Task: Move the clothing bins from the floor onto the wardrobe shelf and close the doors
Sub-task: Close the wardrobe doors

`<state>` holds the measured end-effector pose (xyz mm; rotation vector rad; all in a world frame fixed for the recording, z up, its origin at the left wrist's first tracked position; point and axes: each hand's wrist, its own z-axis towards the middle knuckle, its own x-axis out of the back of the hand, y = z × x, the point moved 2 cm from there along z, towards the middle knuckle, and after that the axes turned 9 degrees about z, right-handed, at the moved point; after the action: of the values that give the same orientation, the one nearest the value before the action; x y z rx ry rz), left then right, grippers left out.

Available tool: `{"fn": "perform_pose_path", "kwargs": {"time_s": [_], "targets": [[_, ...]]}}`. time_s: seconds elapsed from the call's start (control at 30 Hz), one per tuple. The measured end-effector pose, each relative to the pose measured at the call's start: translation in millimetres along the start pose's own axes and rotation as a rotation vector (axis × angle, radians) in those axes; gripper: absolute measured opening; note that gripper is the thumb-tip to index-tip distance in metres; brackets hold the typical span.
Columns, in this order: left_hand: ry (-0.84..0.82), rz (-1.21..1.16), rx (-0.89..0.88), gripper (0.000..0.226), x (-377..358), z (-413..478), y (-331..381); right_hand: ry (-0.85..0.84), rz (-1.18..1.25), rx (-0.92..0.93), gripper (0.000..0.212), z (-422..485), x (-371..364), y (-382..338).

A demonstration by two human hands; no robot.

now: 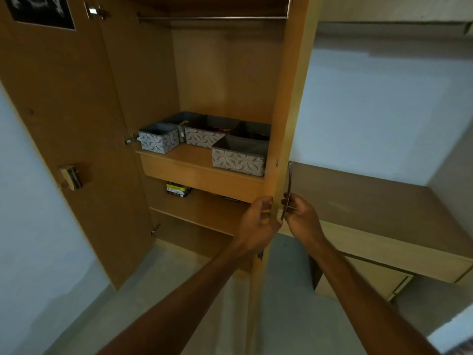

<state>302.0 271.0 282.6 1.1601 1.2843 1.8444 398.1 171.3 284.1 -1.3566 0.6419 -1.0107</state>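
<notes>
The light wooden right-hand wardrobe door (289, 111) stands edge-on to the camera, so its faces are hidden and it cuts off the right end of the wardrobe's interior. The left hand (258, 221) has its grip closed round that door's edge, fingers curled onto the inner side. The right hand (302, 216) pinches the lower end of the slim curved metal handle (288, 183) on the outer side. How far its fingers wrap behind the bar cannot be made out. The brown left-hand wardrobe door (76, 98) hangs wide open, with a dark poster (43, 11) cut off by the top of the frame. All the grey patterned fabric bins sit on the wooden wardrobe shelf (194, 157). A small bin (158, 140) is at front left with another grey bin (181, 119) just behind it. A wider middle bin (204, 133) sits beside them. A back right bin (252, 130) is partly hidden by the large front right bin (239, 158), which sits at the shelf's front edge and against the door. The middle bin holds something dark with red and orange patches, too dim to identify; the others' contents are in shadow. Below, a stack of yellow-and-black boxes (178, 189) lies on a lower shelf. A metal hanging rail (212, 18) crosses the top. A brown tabletop (384, 201) extends to the right.
</notes>
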Motion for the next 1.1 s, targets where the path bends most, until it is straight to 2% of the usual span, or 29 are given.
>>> {"fn": "perform_pose_path", "kwargs": {"time_s": [0.2, 0.37, 0.53, 0.63, 0.73, 0.87, 1.1], "targets": [[-0.005, 0.04, -0.052, 0.055, 22, -6, -19, 0.019, -0.072, 0.061, 0.032, 4, -23, 6], [0.078, 0.046, -0.088, 0.049, 69, -4, -34, 0.026, -0.125, 0.058, 0.035, 25, -61, 9], [0.129, 0.018, -0.065, 0.043, 135, 12, -64, -0.079, -0.106, 0.084, 0.03, 52, -123, 9], [0.167, -0.029, -0.04, 0.053, 173, 32, -82, -0.138, -0.112, 0.106, 0.037, 73, -167, 12], [0.178, -0.041, -0.061, 0.049, 211, 55, -90, -0.167, -0.117, 0.122, 0.043, 96, -211, 11], [0.161, -0.059, -0.057, 0.052, 249, 88, -98, -0.21, -0.056, 0.163, 0.051, 124, -257, 3], [0.13, -0.078, 0.072, 0.055, 301, 151, -116, -0.206, 0.128, 0.056, 0.05, 178, -318, -6]]}}
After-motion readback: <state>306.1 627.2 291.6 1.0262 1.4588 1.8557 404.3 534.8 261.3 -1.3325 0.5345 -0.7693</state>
